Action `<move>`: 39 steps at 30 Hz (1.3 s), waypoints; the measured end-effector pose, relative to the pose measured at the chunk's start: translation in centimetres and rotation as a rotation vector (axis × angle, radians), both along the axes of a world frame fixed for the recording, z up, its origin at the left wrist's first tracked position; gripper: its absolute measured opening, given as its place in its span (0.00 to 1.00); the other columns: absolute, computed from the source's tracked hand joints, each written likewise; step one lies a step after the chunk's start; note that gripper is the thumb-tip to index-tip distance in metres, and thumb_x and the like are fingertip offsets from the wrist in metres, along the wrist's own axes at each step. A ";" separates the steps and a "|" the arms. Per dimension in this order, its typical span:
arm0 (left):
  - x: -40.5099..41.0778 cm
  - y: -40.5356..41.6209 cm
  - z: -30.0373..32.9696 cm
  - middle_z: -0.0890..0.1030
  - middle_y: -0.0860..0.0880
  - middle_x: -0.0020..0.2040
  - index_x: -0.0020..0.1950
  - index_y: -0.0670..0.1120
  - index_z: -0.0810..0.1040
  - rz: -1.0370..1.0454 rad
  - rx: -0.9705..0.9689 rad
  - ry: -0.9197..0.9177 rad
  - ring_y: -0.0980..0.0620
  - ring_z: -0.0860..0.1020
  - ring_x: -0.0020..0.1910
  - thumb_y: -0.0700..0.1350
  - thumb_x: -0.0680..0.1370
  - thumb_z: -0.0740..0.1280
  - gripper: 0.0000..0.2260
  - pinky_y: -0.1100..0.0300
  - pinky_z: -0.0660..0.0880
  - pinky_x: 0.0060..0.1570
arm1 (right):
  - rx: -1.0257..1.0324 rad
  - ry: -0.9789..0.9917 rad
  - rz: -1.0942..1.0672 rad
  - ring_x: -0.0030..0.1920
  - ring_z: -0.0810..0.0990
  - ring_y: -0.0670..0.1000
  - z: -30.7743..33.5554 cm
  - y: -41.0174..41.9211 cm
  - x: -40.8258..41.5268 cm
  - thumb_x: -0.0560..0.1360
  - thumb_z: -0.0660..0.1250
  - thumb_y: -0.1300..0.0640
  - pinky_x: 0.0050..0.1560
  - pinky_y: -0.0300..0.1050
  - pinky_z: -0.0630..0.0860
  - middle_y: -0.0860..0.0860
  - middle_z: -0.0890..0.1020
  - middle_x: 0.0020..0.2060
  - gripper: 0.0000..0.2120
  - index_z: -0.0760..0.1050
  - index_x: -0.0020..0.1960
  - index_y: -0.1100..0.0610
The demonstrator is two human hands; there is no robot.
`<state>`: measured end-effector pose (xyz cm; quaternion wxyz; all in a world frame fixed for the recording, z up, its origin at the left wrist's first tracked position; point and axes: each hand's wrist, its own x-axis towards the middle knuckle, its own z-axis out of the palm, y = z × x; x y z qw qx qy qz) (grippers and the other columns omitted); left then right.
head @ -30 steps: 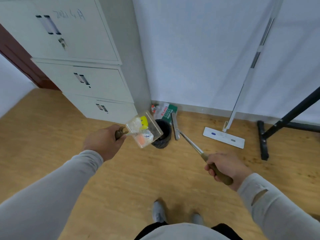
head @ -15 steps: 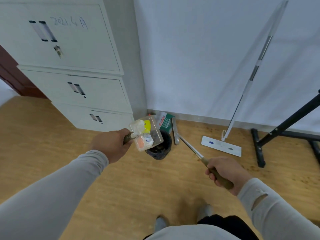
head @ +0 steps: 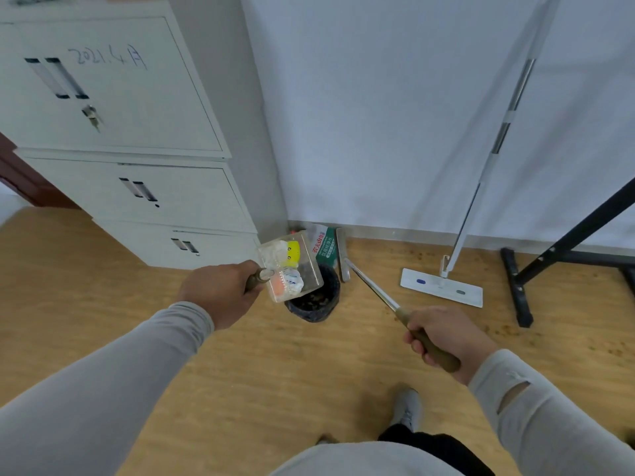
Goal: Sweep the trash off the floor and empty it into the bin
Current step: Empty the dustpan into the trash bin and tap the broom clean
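Note:
My left hand (head: pixel 220 295) grips the brown handle of a clear plastic dustpan (head: pixel 311 269), held in the air over the near left rim of a small black bin (head: pixel 318 302) on the wooden floor. The pan carries yellow, orange and white trash (head: pixel 288 269). My right hand (head: pixel 443 334) is closed on the brown grip of a broom (head: pixel 372 290) with a metal shaft. Its narrow head rests on the floor just right of the bin, near the wall.
A grey filing cabinet (head: pixel 137 187) stands left of the bin. A green and white packet (head: pixel 323 245) leans at the wall behind it. A flat mop (head: pixel 443 286) leans on the wall to the right, next to a black stand foot (head: pixel 515 290). My shoe (head: pixel 407 408) is below.
I have stepped closer to the bin. The dustpan has stayed over the bin's near left edge and the broom head has stayed beside the bin.

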<state>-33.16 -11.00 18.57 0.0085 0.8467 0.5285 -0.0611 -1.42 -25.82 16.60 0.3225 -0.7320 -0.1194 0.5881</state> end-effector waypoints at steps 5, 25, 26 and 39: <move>0.5 0.3 0.0 0.82 0.54 0.42 0.59 0.55 0.75 -0.034 0.003 0.013 0.47 0.80 0.39 0.59 0.82 0.57 0.13 0.58 0.68 0.33 | 0.004 0.001 -0.006 0.26 0.73 0.51 -0.1 0.0 0.0 0.77 0.62 0.67 0.24 0.38 0.68 0.60 0.80 0.35 0.07 0.78 0.52 0.64; 1.9 -1.4 -4.0 0.83 0.50 0.48 0.63 0.53 0.71 -0.427 -0.001 0.354 0.43 0.82 0.40 0.54 0.84 0.53 0.13 0.53 0.78 0.37 | -0.021 0.012 -0.010 0.27 0.74 0.51 -2.2 -1.2 -1.3 0.77 0.63 0.66 0.25 0.40 0.69 0.60 0.80 0.37 0.09 0.77 0.55 0.66; 1.9 -1.4 -4.2 0.83 0.50 0.49 0.63 0.53 0.71 -0.431 -0.003 0.367 0.43 0.82 0.40 0.53 0.84 0.53 0.12 0.52 0.79 0.38 | -0.019 0.011 -0.008 0.27 0.74 0.51 -2.2 -1.2 -1.4 0.77 0.63 0.66 0.25 0.41 0.69 0.60 0.80 0.37 0.09 0.77 0.56 0.66; 1.4 -2.0 -4.6 0.83 0.50 0.45 0.61 0.52 0.72 -0.442 -0.001 0.397 0.42 0.82 0.37 0.51 0.83 0.55 0.10 0.49 0.81 0.39 | -0.015 0.022 -0.029 0.27 0.74 0.50 -2.1 -1.7 -2.4 0.77 0.63 0.66 0.27 0.41 0.68 0.59 0.79 0.36 0.06 0.77 0.52 0.64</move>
